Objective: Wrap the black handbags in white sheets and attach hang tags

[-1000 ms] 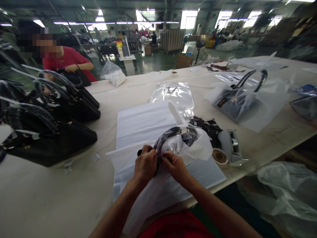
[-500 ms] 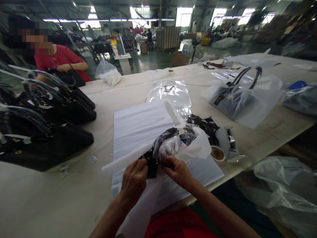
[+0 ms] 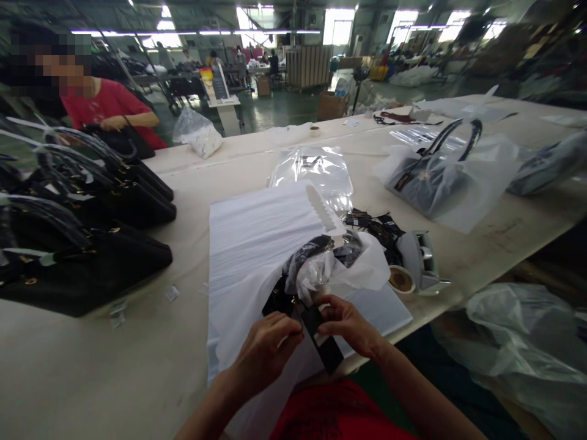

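Note:
A black handbag (image 3: 276,294) lies in front of me, partly wrapped in white paper, its handles (image 3: 306,249) covered in clear plastic. From its front hangs a black hang tag (image 3: 330,355) with a small pale label. My right hand (image 3: 351,324) holds the tag between thumb and fingers. Just left of it, my left hand (image 3: 266,345) is closed in a pinch near the tag's upper edge; what sits between its fingertips is too small to make out. White paper sheets (image 3: 250,226) are spread under the bag.
Black handbags (image 3: 114,256) stand at left, near a person in red (image 3: 114,101). A heap of black tags (image 3: 378,232), a tape roll (image 3: 402,279) and a grey tape dispenser (image 3: 424,263) sit at right. Beyond are clear plastic bags (image 3: 314,168) and a wrapped handbag (image 3: 426,183).
The black tag now hangs out over the paper toward me, in my right hand. My left hand has moved right, from the bag's side to beside the tag.

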